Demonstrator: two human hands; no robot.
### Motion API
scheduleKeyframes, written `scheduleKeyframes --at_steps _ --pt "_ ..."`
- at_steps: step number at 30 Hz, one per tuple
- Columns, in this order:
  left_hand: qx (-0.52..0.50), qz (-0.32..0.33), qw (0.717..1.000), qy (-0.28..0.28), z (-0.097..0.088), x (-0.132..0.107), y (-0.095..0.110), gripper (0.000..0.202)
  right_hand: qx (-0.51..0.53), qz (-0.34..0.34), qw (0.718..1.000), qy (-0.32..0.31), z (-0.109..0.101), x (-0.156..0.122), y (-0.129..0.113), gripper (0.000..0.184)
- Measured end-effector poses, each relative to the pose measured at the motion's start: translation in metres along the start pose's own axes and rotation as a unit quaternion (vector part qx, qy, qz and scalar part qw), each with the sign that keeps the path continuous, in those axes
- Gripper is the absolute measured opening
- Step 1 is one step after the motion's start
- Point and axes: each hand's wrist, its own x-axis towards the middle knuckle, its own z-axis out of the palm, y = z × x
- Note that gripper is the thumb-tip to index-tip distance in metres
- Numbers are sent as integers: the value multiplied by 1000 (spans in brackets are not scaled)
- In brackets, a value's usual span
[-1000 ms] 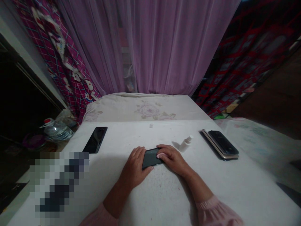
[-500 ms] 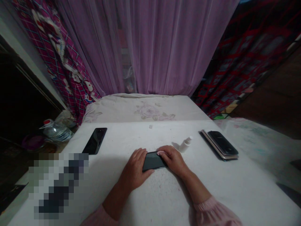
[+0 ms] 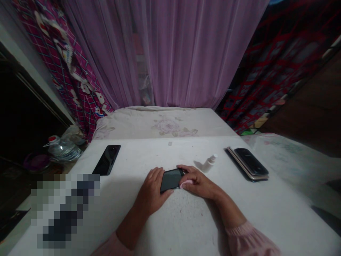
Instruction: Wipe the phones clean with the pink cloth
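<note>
A dark smartphone (image 3: 171, 179) lies screen up at the middle of the white-covered table, in front of me. My left hand (image 3: 152, 188) grips its left end, fingers along the far edge and thumb at the near corner. Over the right end of the screen is my right hand (image 3: 197, 182), its fingers pinching a small pink cloth (image 3: 186, 183) against the phone near its lower right corner. Most of the cloth is hidden under the fingers. Just beyond my right hand stands a small white spray bottle (image 3: 209, 163).
Another black phone (image 3: 107, 160) lies at the left, beside a blurred-out patch. On the right is a stack of phones (image 3: 249, 164). A small pale square (image 3: 169, 143) lies farther back. A large clear water bottle (image 3: 64, 148) stands off the table's left side. Purple curtains (image 3: 186, 53) hang behind.
My right hand has moved with the pink cloth from the far right corner of the screen toward the near right corner. My left hand keeps its hold on the phone.
</note>
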Motion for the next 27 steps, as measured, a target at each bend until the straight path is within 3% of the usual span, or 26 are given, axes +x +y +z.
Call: scheduleKeyframes --at_steps 5,11,22,27 --pt "3 5 1000 1 1 -1 -1 62 19 -5 1000 -19 -1 0 2 24" --pt "10 6 1000 2 1 -1 -2 63 -3 -3 1000 7 1 2 4 26" --pt "2 8 1000 -14 -2 1 0 62 -46 -7 991 128 17 12 3 21" --pt "-10 17 999 -30 -6 2 2 64 -85 38 982 163 22 16 4 20"
